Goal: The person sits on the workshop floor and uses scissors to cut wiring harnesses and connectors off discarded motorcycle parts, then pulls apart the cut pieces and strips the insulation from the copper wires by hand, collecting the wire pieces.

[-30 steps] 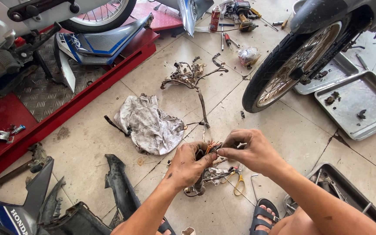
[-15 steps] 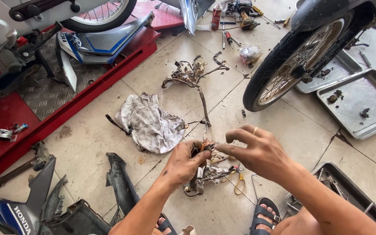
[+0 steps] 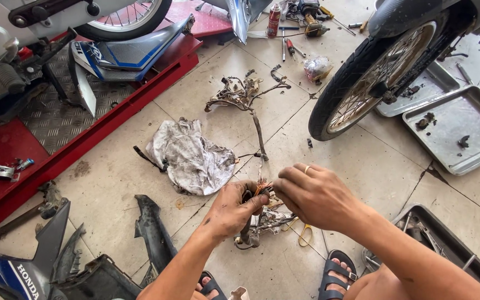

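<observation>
My left hand (image 3: 233, 209) grips a dirty bundle of wires (image 3: 256, 222), a wiring harness with bare copper-coloured ends sticking up between thumb and fingers. My right hand (image 3: 312, 194), a ring on one finger, hovers just right of those ends with its fingertips pinching at them. The lower part of the harness, with small connectors, rests on the tiled floor beneath both hands. A pair of yellow-handled scissors (image 3: 304, 233) lies under my right wrist.
A grimy rag (image 3: 193, 158) lies left of the hands. A second old harness (image 3: 243, 94) sprawls farther away. A motorcycle wheel (image 3: 362, 83) stands at right beside metal trays (image 3: 456, 130). A red lift ramp (image 3: 56, 144) and dark fairing pieces (image 3: 151, 233) lie left.
My right hand has closed back in on the wire ends after spreading away half a second ago. My left hand stays gripping the harness, raised slightly.
</observation>
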